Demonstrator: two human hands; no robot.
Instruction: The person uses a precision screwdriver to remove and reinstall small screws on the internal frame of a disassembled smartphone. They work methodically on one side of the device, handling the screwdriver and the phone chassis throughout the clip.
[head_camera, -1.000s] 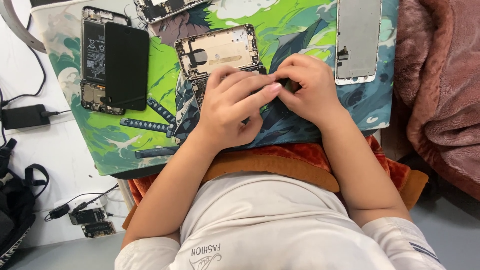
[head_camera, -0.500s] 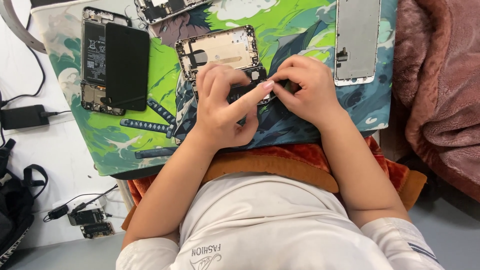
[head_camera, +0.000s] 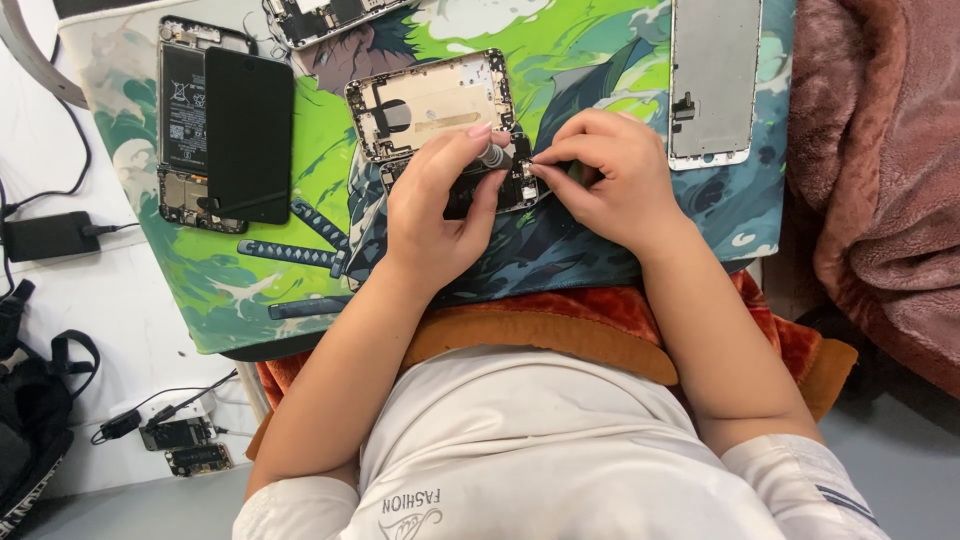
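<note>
An opened phone chassis (head_camera: 430, 100) with a pale gold inside lies on a green printed mat (head_camera: 250, 290). My left hand (head_camera: 435, 215) rests over the phone's lower part and pinches a small grey tool (head_camera: 492, 156) between thumb and forefinger, its tip on the phone's lower end. My right hand (head_camera: 605, 180) is beside it, fingertips pinched together at the chassis's lower right corner (head_camera: 528, 172). What those fingertips hold is too small to tell. The dark lower section of the phone is mostly hidden under both hands.
A second opened phone with a black panel on it (head_camera: 215, 130) lies at the mat's left. A detached screen panel (head_camera: 712, 80) lies top right, and dark thin tools (head_camera: 290, 250) sit near my left wrist. A reddish blanket (head_camera: 880, 170) is right; a black adapter (head_camera: 45, 235) left.
My left hand has lifted from lying flat across the phone and curled its fingers around the small tool. More of the chassis shows. My right hand has stayed almost in place.
</note>
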